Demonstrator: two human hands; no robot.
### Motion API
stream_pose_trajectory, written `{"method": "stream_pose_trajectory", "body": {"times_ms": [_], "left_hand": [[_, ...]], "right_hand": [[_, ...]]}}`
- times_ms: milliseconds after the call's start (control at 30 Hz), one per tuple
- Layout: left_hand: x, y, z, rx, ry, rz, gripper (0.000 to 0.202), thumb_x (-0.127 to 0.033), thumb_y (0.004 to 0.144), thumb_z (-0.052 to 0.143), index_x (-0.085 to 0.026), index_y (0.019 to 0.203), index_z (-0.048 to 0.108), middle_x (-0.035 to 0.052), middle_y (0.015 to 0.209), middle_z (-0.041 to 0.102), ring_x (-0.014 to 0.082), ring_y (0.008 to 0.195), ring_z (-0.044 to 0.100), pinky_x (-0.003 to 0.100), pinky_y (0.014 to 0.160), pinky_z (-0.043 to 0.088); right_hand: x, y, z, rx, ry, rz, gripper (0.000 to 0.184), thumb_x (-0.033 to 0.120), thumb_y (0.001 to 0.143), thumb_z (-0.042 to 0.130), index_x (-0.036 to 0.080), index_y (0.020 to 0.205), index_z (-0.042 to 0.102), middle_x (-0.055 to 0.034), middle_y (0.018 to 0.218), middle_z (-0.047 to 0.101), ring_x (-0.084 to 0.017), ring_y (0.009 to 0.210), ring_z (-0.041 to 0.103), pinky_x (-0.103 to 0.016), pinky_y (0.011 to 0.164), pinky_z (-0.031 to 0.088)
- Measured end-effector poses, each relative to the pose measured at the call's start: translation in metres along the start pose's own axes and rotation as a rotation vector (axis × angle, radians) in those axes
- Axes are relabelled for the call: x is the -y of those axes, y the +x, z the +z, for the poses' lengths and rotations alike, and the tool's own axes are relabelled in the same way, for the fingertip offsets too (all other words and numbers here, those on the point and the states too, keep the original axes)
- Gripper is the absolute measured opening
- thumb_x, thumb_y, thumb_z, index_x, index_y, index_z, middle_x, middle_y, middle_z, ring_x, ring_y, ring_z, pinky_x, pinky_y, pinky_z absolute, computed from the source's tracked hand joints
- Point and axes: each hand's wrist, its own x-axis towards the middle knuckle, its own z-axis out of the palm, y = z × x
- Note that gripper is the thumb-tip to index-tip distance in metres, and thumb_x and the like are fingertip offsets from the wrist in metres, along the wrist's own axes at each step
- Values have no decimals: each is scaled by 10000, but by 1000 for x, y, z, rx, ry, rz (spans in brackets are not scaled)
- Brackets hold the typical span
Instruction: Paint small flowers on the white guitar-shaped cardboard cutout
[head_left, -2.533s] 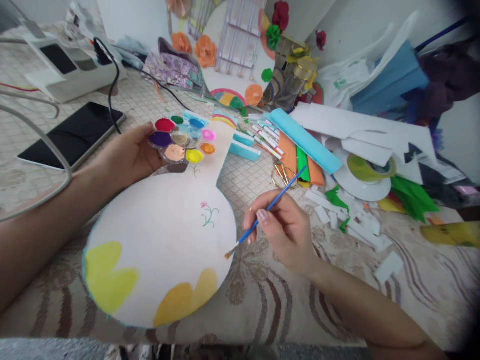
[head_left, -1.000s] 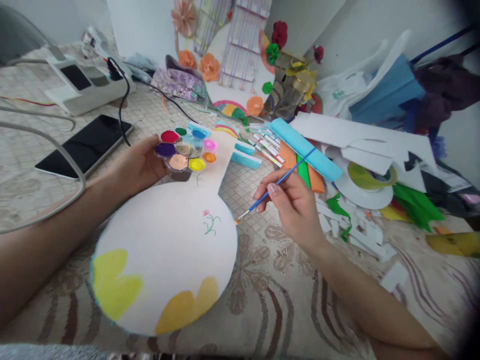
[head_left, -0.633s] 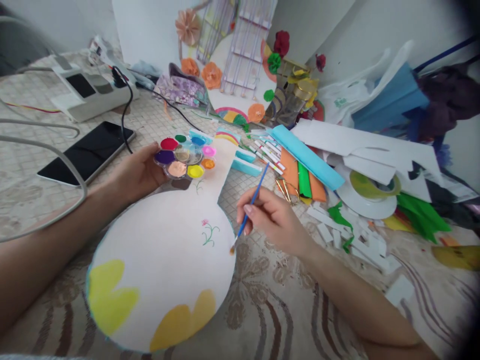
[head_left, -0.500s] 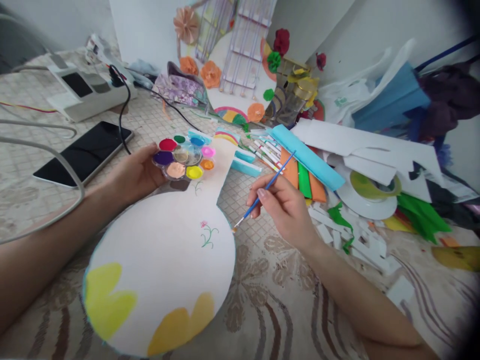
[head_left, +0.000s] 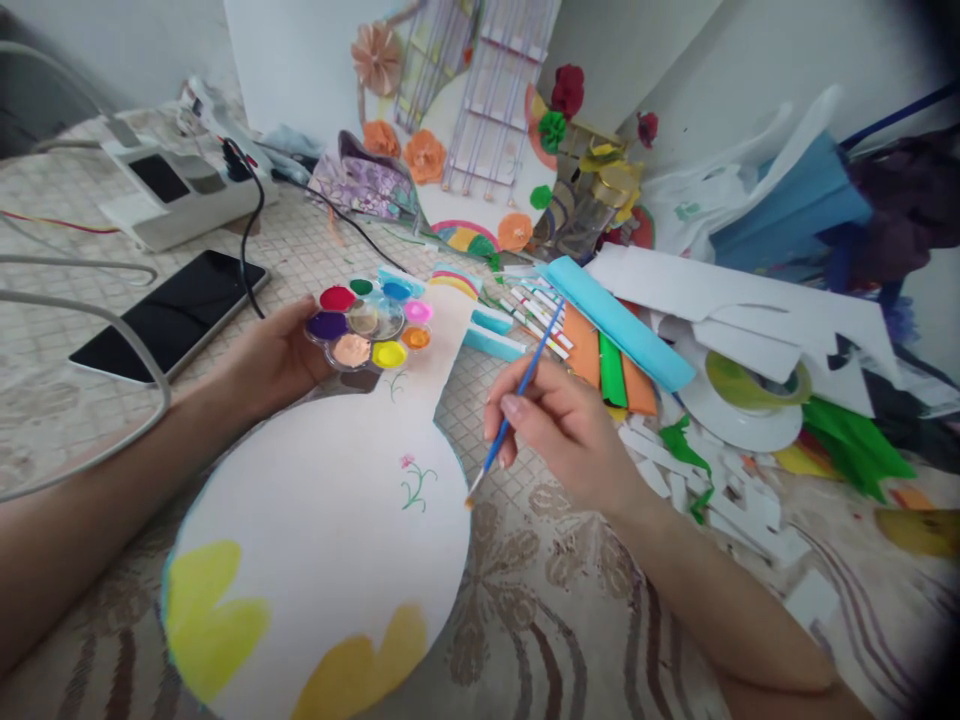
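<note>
My left hand (head_left: 289, 350) grips the edge of a clear paint palette (head_left: 364, 317) with several round wells of red, purple, peach, yellow, orange, pink, blue and green. Between the fingers of my right hand (head_left: 551, 430) is a slim blue paintbrush (head_left: 517, 400), its tip pointing down at the right edge of a white guitar-shaped cutout (head_left: 315, 500). Whether the bristles touch the edge I cannot tell. The cutout bears yellow and orange painted petals at its lower end, a small pink flower with green stems, and a rainbow near the top of its neck.
At the left lie a black-screened phone (head_left: 172, 315) and a white power strip (head_left: 180, 195) with cables. Markers (head_left: 536, 315), a blue crepe paper roll (head_left: 619, 320), tape (head_left: 757, 375) and white scraps (head_left: 750, 510) cover the right side. A decorated cutout (head_left: 480, 190) with paper flowers stands behind.
The brush tip has moved down along the cutout's right edge, and the brush stands steeper. My left hand keeps the palette in nearly the same place.
</note>
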Motion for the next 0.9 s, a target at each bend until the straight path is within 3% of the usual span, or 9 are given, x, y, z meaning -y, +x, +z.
{"method": "stream_pose_trajectory", "body": {"times_ms": [67, 100, 200, 267, 367, 533, 733, 900], "left_hand": [[-1, 0, 0, 23, -4, -3, 326, -193, 980, 335, -97, 1008, 646, 63, 786, 759, 173, 702, 718, 281, 667, 598], [-1, 0, 0, 25, -11, 1, 329, -191, 982, 332, -100, 1001, 648, 60, 787, 761, 169, 698, 719, 269, 651, 595], [-4, -1, 2, -15, -55, 12, 320, -170, 980, 340, -106, 1029, 650, 41, 778, 761, 147, 701, 719, 232, 670, 587], [-6, -2, 2, -31, -77, 4, 317, -168, 976, 349, -105, 1068, 646, 40, 775, 762, 146, 716, 721, 226, 684, 585], [-8, -3, -1, -1, -71, -9, 309, -180, 972, 360, -111, 1079, 642, 51, 795, 767, 163, 722, 725, 247, 648, 595], [-8, -3, -7, 39, -43, -24, 293, -197, 969, 374, -114, 1039, 646, 69, 830, 771, 199, 743, 730, 324, 651, 616], [-8, -4, -8, 46, -47, -14, 316, -194, 987, 363, -107, 913, 658, 68, 786, 765, 177, 687, 723, 307, 625, 612], [-10, -8, -6, 32, -50, -38, 362, -182, 999, 327, -99, 888, 662, 58, 730, 750, 156, 636, 713, 276, 618, 604]], "right_hand": [[-2, -3, 2, 91, 17, 52, 72, 244, 964, 513, 191, 958, 561, 12, 773, 646, -67, 555, 618, -190, 519, 530], [-4, -4, 1, 76, 11, 53, 69, 242, 960, 520, 189, 961, 564, 11, 777, 645, -68, 561, 617, -193, 528, 531], [-11, 1, -5, -166, 18, -6, 68, 248, 957, 531, 195, 947, 573, 13, 791, 643, -72, 599, 602, -200, 566, 528], [-14, 6, -11, -254, 115, -15, 66, 260, 942, 558, 201, 925, 583, 11, 782, 644, -90, 652, 606, -211, 596, 525], [-18, 9, -12, -182, 332, 66, 97, 298, 908, 610, 205, 893, 588, 12, 732, 634, -115, 677, 618, -228, 603, 521], [-29, 4, 6, -33, 531, 190, 168, 345, 874, 666, 191, 871, 598, 1, 723, 645, -124, 676, 616, -241, 609, 516], [-28, -1, 22, 7, 636, 227, 148, 319, 899, 646, 180, 871, 606, -2, 713, 657, -104, 658, 606, -220, 617, 499], [-22, -3, 22, 25, 627, 217, 140, 316, 915, 626, 182, 878, 603, -4, 726, 666, -103, 644, 610, -217, 596, 500]]}}
